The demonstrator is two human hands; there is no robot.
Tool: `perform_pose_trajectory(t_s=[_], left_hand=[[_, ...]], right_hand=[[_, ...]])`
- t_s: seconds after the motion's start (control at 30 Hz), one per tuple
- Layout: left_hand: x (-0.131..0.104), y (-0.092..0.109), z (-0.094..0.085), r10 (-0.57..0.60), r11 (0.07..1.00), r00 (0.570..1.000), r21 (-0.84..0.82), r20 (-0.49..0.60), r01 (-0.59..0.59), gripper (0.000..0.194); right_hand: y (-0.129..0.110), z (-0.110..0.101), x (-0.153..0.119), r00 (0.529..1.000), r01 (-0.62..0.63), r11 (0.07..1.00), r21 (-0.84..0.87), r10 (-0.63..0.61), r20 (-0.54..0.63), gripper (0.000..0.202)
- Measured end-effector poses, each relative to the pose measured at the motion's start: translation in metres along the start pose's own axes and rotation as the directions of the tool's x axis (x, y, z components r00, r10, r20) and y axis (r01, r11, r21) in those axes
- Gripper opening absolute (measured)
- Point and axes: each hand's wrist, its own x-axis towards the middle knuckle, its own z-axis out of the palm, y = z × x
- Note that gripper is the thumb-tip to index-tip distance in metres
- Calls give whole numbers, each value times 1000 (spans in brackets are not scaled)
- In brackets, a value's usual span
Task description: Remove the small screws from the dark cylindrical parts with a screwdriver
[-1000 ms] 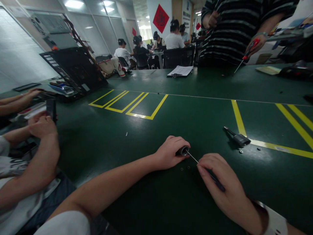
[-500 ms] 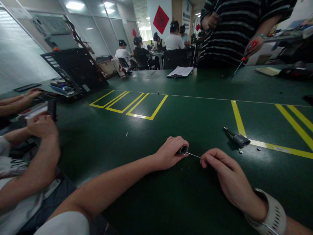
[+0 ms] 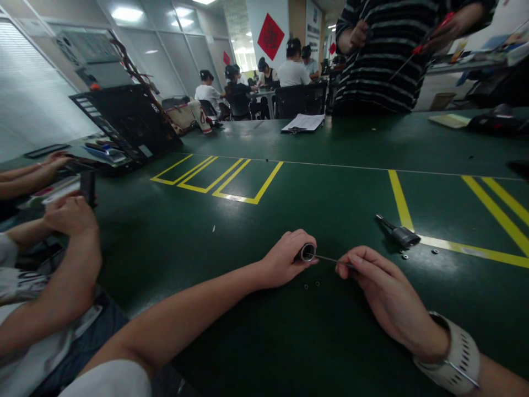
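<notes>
Wrapped in my left hand [image 3: 285, 260] is a dark cylindrical part with a round, metal-rimmed open end [image 3: 308, 252] facing right. My right hand [image 3: 370, 284] pinches a thin metal rod [image 3: 328, 258], whose far tip reaches into that opening. The rod's near end is hidden in my fingers, so I cannot tell its exact kind. Two tiny rings [image 3: 312, 285] lie on the table just below the cylinder. Further right rests a black piece with a narrow stem and a wide flat end [image 3: 403, 236], with several small nuts or washers [image 3: 405, 257] near it.
Yellow tape outlines [image 3: 235, 197] mark the green table [image 3: 198, 242]. A clipboard with papers [image 3: 303, 122] lies at the far edge. Opposite, a person in a striped shirt [image 3: 380, 60] holds a red-handled screwdriver [image 3: 433, 36]. Other people's arms [image 3: 70, 220] and a black equipment frame [image 3: 128, 129] are on the left.
The rod's tip now sits inside the cylinder's opening, which has turned more toward me. Across the table, the person has raised the screwdriver away from the tabletop.
</notes>
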Motion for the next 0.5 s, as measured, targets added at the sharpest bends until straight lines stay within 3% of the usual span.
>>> perform_pose_trajectory(t_s=[0.5], left_hand=[[0, -2, 1, 4, 1000, 1000, -3, 20, -3, 16]], right_hand=[[-1, -2, 4, 1000, -11, 998, 67, 12, -12, 16]])
